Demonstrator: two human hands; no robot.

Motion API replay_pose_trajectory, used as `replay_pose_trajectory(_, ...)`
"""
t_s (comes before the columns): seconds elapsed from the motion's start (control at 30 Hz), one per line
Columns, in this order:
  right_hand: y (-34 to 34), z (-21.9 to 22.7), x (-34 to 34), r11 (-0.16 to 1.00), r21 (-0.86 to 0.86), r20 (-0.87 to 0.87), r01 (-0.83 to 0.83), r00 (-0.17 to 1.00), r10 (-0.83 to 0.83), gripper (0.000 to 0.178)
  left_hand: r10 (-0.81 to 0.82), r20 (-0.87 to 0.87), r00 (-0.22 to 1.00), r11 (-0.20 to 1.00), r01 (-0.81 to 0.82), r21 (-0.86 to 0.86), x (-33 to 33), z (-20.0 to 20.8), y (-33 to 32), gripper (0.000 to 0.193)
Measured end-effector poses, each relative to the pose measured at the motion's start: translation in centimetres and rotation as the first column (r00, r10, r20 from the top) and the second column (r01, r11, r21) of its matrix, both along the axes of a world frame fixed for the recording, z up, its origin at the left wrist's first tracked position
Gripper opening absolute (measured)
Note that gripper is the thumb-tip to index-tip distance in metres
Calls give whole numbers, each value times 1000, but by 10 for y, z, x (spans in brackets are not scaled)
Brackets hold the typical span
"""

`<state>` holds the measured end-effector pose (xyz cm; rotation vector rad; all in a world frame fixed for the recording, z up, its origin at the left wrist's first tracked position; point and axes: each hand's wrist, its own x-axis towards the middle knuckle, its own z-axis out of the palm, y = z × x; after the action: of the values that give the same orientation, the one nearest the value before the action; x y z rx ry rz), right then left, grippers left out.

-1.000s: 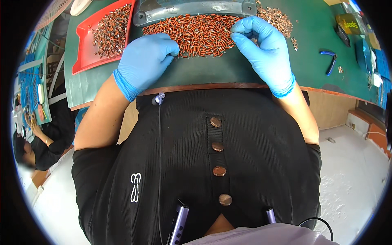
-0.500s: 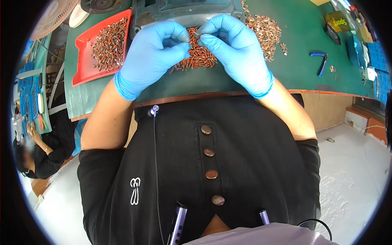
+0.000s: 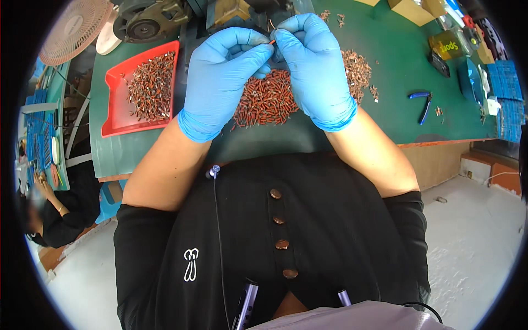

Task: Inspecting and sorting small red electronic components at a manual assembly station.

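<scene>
Holding a slim red-orange piece [image 3: 271,42] in a pinch of thumb and forefinger: the left hand [image 3: 217,82], blue-gloved. Directions below are taken from this piece, twelve being straight ahead of the wearer.

Right hand [image 3: 319,71], blue-gloved: at three o'clock, just beside the left; thumb and forefinger brought close together next to a fine copper-coloured wire end [image 3: 271,24]. Cannot tell whether it grips the wire.

Pile of red-orange pieces [image 3: 267,102]: at six o'clock, on the bench, below and between the two hands, partly covered by them.

Heap of copper-coloured pieces [image 3: 356,71]: near four o'clock, just beyond the right hand.

Red tray [image 3: 114,104], shallow, one side open: at eight o'clock, holding mixed red-orange and silvery pieces.

Pliers [image 3: 426,109], blue-handled, one pair, handles spread: towards four o'clock, well apart from the hands.

Motor-like machine [image 3: 144,28], dark, with a round face: between nine and ten o'clock, behind the tray.

Fan [image 3: 74,25], pale pink, round grille: past the machine, at nine o'clock.

Cardboard box [image 3: 412,12]: between two and three o'clock, at the far side.

Bench [image 3: 396,77], green-topped, brown-edged: beneath all the above.

Co-worker [image 3: 71,206], dark sleeve: near eight o'clock, beyond the tray.
</scene>
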<state>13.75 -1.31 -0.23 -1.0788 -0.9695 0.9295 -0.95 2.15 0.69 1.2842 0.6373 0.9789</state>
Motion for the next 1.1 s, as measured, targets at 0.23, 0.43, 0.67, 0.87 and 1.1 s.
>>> replay_pose_trajectory(0.23, 43, 15, 8, 996, 84, 6, -10, 1000, 10, 14, 386, -100, 917, 826, -295, 481, 15, 11, 36, 11)
replay_pose_trajectory(0.43, 73, 20, 8, 984, 121, 74, 130, 987, -140, 13, 617, 26, 786, 527, -438, 728, 33, 9, 69, 11)
replay_pose_trajectory(0.67, 82, 17, 10, 971, 107, 148, 214, 962, -228, 18, 701, 79, 709, 378, -462, 802, 42, 5, 76, 6)
replay_pose_trajectory(0.87, 81, 19, 8, 969, 108, 136, 223, 962, -237, 17, 695, 130, 707, 325, -471, 820, 45, 3, 79, 5)
replay_pose_trajectory(1.1, 77, 23, 7, 977, 99, 100, 189, 975, -199, 16, 718, 125, 685, 280, -448, 849, 47, 1, 82, 5)
